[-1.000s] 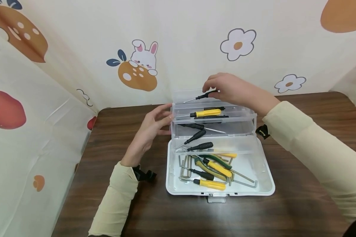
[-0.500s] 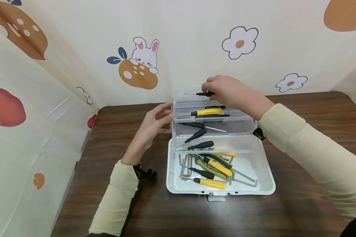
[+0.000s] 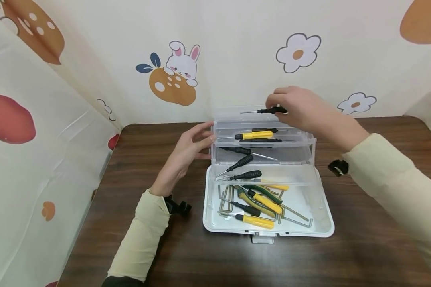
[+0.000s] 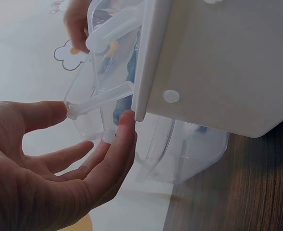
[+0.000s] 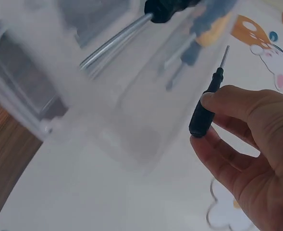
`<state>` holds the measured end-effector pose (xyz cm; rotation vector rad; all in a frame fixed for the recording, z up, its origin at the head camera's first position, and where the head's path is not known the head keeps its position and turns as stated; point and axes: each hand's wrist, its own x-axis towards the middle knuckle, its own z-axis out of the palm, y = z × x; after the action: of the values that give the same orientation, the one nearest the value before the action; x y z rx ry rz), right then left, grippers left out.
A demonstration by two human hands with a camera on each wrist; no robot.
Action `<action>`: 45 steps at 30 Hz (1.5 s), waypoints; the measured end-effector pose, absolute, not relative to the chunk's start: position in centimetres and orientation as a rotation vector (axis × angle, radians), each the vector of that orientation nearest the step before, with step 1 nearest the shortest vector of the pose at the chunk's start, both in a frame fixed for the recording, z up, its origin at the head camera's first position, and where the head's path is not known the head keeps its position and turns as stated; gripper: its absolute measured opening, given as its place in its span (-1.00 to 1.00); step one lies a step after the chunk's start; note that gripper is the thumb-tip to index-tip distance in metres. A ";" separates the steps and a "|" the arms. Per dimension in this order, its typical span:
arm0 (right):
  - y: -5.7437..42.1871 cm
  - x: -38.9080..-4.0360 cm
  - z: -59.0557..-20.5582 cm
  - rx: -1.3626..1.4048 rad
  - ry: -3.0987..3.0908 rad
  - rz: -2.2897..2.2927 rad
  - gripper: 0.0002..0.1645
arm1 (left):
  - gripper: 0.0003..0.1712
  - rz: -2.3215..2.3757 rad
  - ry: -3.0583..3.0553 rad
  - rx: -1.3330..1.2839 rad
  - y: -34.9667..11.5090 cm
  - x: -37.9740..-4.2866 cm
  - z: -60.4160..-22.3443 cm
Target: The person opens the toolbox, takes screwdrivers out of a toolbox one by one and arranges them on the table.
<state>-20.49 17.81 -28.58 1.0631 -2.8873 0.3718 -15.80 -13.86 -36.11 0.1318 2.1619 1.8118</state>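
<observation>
My right hand (image 3: 301, 107) pinches a small black-handled screwdriver (image 5: 206, 108) over the top tier of the toolbox, its thin metal shaft pointing left in the head view. My left hand (image 3: 188, 149) holds the left end of the clear tiered trays (image 3: 263, 143). Seen from the left wrist, its thumb and fingers (image 4: 124, 137) sit at the trays' support arms and a white panel's edge. A yellow-handled screwdriver (image 3: 262, 135) and several black-handled screwdrivers lie in the tiers. In the white base (image 3: 321, 223) are green-handled pliers (image 3: 265, 194), hex keys (image 3: 297, 222) and more screwdrivers.
The toolbox stands on a dark wooden table (image 3: 158, 247), its front latch (image 3: 263, 240) hanging down toward me. Behind the table rises a patterned curtain (image 3: 237, 52), with another sheet (image 3: 39, 167) at the left. A black strap (image 3: 338, 167) is on my right wrist.
My right hand, with the screwdriver, first dipped a little toward the top tier and then rose and moved right. My left hand stays at the trays' end. The view shifts slightly.
</observation>
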 end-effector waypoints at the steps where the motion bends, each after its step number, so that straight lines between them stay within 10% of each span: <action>1: 18.4 -20.1 -28.5 1.056 -2.875 0.385 -0.67 | -0.42 1.808 2.165 0.132 -13.8 -15.8 -36.1; 23: 33.7 -12.0 -32.8 0.600 -2.766 0.459 -0.40 | -0.41 1.796 2.194 0.141 -13.7 -15.8 -36.2; 45: 35.7 -8.4 -41.5 0.595 -2.943 0.390 -0.48 | -0.41 1.803 2.197 0.150 -13.7 -15.8 -36.2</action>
<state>-8.38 35.70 -41.45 0.5948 -2.9426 0.3903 -15.82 -13.66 -36.18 0.1501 2.1966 1.8029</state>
